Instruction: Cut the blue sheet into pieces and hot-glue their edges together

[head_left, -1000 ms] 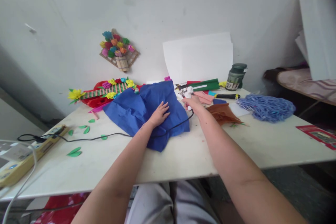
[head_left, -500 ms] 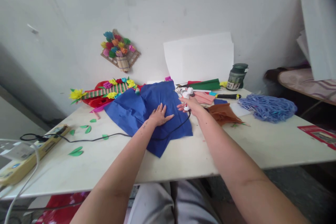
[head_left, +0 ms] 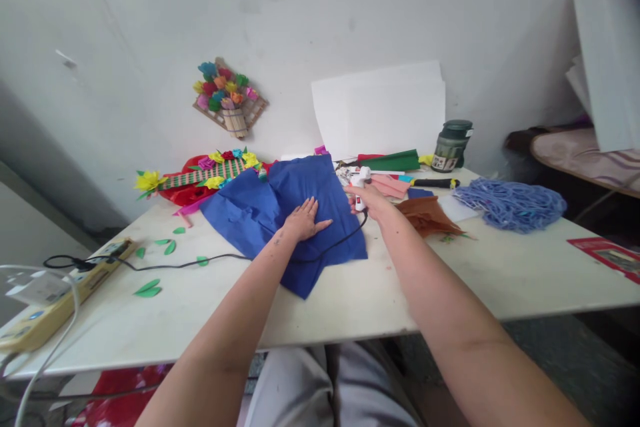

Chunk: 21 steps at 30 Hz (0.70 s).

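Your left hand (head_left: pixel 304 220) lies flat on the blue paper (head_left: pixel 250 210), palm down, fingers spread and thumb pointing to the right. The sheet is crumpled and spread over the middle of the worktop (head_left: pixel 350 300), its near corner pointing towards you.

Your right hand (head_left: pixel 369 197) is just beside the sheet's right edge, closed round the handle of the white glue gun (head_left: pixel 361 178). The gun is small at this distance, so I cannot tell whether its tip touches the paper. The two hands are near each other but apart.

The black cord (head_left: pixel 220 258) runs from under your right hand, across the lower part of the blue paper and leftward along the worktop to the yellow power strip (head_left: pixel 60 293) at the left edge. Green paper leaves (head_left: pixel 147 289) lie scattered between the strip and the sheet.

Behind the sheet on the left sits a paper flower piece (head_left: pixel 200 177) in red, yellow and green. To the right of your right hand lie the brown paper (head_left: pixel 425 213), pink paper (head_left: pixel 390 185), a green paper roll (head_left: pixel 395 161) and a black-handled cutter (head_left: pixel 433 183). Further right is a heap of blue netting (head_left: pixel 510 203). A dark green jar (head_left: pixel 451 145) stands by the wall, next to the white sheets (head_left: pixel 380 110) leaning there.
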Each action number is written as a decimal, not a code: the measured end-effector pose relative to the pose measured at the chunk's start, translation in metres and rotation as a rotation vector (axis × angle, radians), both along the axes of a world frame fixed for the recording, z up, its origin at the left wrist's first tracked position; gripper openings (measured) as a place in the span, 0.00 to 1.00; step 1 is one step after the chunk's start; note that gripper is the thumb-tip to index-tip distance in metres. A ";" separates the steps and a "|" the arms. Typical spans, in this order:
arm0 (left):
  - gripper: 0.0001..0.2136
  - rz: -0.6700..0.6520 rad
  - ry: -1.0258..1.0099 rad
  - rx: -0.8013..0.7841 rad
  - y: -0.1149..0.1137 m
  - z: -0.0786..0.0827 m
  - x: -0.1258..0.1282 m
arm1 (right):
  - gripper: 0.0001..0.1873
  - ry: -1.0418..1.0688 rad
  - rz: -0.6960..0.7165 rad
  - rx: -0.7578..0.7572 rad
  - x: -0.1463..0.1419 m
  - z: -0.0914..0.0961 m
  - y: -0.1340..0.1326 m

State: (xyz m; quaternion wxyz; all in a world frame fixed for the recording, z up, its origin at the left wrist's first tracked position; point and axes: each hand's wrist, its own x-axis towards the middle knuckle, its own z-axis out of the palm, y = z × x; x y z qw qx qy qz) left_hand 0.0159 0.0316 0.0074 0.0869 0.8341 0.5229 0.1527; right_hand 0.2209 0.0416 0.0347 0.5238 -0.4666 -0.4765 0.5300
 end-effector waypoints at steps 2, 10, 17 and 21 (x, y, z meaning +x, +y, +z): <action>0.38 -0.009 -0.018 -0.031 0.004 -0.001 -0.002 | 0.13 -0.017 0.008 0.009 0.002 0.001 0.000; 0.32 -0.122 -0.036 -0.074 0.011 -0.005 -0.006 | 0.15 0.057 0.127 -0.045 -0.009 0.005 -0.005; 0.38 0.068 -0.113 -0.111 0.003 -0.003 -0.003 | 0.07 0.409 0.157 -0.035 -0.054 -0.003 -0.008; 0.39 0.083 -0.053 -0.100 0.002 -0.004 -0.002 | 0.07 0.408 0.110 -0.089 -0.061 -0.014 -0.003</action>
